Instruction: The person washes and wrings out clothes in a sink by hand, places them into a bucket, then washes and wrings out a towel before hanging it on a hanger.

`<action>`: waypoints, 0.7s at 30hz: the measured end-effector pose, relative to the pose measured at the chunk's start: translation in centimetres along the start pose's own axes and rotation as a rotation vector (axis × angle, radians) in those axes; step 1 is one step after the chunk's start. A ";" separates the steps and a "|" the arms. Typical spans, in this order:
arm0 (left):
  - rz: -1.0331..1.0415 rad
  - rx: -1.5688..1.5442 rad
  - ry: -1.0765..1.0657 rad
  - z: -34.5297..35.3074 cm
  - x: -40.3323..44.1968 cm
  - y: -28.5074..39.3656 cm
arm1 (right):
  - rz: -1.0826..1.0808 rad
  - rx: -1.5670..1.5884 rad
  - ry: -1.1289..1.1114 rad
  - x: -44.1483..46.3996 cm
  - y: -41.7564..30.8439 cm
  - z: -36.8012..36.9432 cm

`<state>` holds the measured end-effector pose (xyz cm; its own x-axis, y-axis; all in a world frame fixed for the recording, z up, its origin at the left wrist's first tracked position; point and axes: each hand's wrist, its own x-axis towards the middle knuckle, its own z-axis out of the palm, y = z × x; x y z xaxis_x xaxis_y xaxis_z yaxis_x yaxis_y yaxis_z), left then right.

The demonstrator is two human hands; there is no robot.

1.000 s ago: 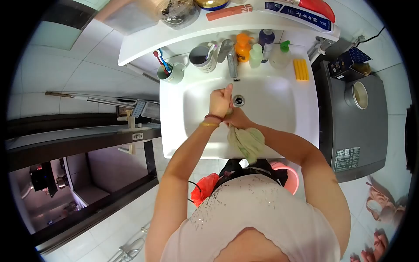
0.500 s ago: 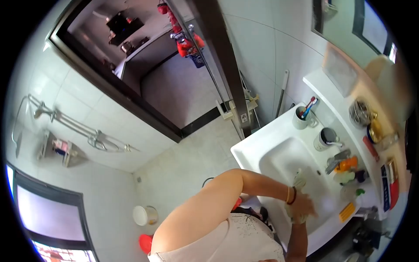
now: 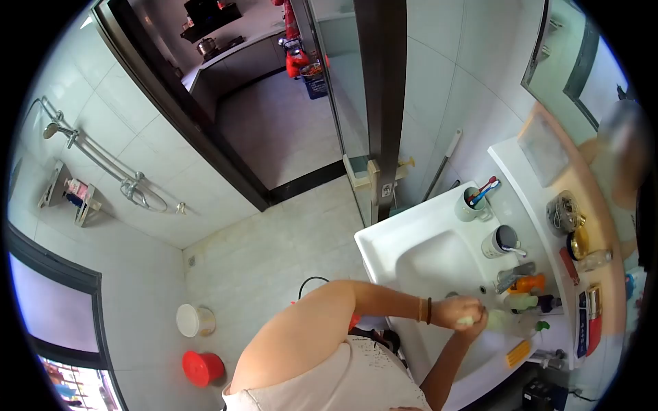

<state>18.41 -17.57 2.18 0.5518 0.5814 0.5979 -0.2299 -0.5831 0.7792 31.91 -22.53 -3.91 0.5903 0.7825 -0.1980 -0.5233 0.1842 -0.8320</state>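
Over the white sink (image 3: pixel 439 257), my left hand (image 3: pixel 454 312), with bands on its wrist, is closed in a fist. My right hand (image 3: pixel 473 329) is closed just beside it, the two touching. A pale green, crumpled cloth (image 3: pixel 466 320) shows between the fingers, gripped by both hands; most of it is hidden. Beyond the hands, toward the faucet side, stand a clear bottle with a green cap (image 3: pixel 541 326) and an orange bottle (image 3: pixel 526 284). A yellow sponge-like block (image 3: pixel 519 353) lies on the sink's rim near my right hand.
A green cup with toothbrushes (image 3: pixel 473 205) and a second cup (image 3: pixel 499 242) stand on the sink's back edge. A shelf (image 3: pixel 510 159) holds jars and boxes below a mirror. On the floor are a red bucket (image 3: pixel 203 368) and a white bucket (image 3: pixel 195 320).
My hands have come together and closed around the cloth, which hung loose in the sink before. They have lifted slightly toward the bottles. The camera view has shifted.
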 end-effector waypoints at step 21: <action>-1.109 -0.494 -0.744 3.2 8.9 -0.7 | -1.446 -1.269 -1.014 -9.2 -7.5 9.5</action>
<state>26.06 -13.80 6.34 0.8783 0.0794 -0.4715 0.4268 0.3143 0.8480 24.55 -25.40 9.06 -0.5665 0.5414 0.6212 0.6901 0.7237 -0.0014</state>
